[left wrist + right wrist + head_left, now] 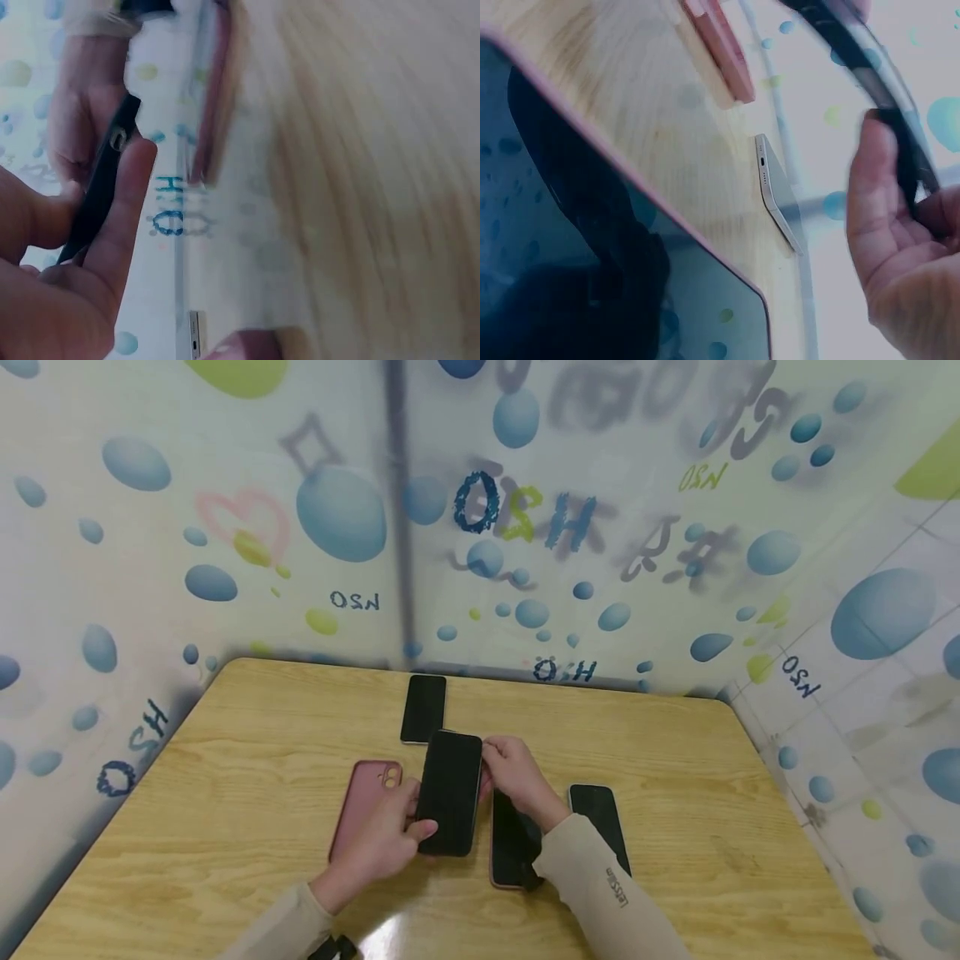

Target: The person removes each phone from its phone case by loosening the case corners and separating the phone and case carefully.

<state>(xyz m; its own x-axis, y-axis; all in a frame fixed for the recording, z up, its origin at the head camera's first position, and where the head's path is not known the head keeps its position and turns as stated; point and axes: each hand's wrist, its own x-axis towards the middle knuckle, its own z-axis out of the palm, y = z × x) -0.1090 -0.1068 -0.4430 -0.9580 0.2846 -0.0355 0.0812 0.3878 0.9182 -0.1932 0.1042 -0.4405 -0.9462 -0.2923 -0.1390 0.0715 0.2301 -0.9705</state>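
Evidently, we find left hand (pixel 384 839) and right hand (pixel 519 774) pinching opposite edges of a dark phone (pixel 452 789), probably for steadiness. A pink case (pixel 362 797) lies beside the left.

The held phone (pixel 452 792) is coloured black, the case (pixel 363 803) dusty pink. The table (pixel 277 727) is patterned with tan wood grain, and the beige sleeves (pixel 592 868) are marked, on one, with dark lettering. The whitish wall (pixel 660 485) is patterned with blue and green drops, letters and a pink heart.
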